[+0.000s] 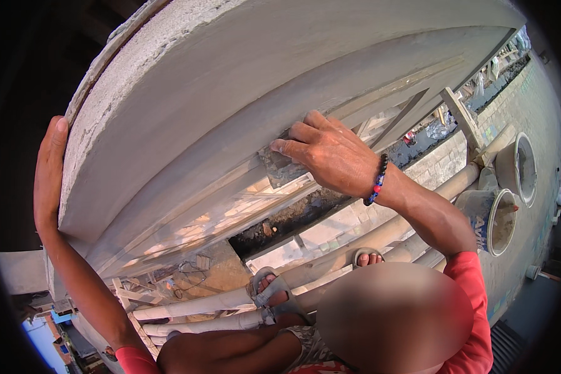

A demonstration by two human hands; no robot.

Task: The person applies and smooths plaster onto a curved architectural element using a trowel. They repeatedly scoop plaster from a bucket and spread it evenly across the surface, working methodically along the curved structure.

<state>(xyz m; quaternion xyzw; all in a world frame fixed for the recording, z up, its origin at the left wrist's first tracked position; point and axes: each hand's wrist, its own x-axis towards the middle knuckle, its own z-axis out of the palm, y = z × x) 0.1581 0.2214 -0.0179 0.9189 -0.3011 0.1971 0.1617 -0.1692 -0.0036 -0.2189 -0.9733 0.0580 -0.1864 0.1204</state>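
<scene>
My left hand (48, 171) lies along the rough outer edge of a grey concrete ledge (168, 124), its fingers stretched out and holding nothing. Below the ledge's curved underside, my right hand (333, 153) has its fingers curled over a small flat, mortar-smeared tool (280, 171). The tool is close to the smooth grey moulding (230, 146); its grip is hidden under my fingers, and I cannot tell its exact kind. A beaded bracelet (378, 181) circles my right wrist.
My sandalled feet (271, 290) stand on bamboo scaffold poles (336, 262). Two mortar-stained buckets (477, 215) are at the right by the poles. A wooden post (461, 118) rises near them. Far below run a dark ditch (293, 218) and a paved strip.
</scene>
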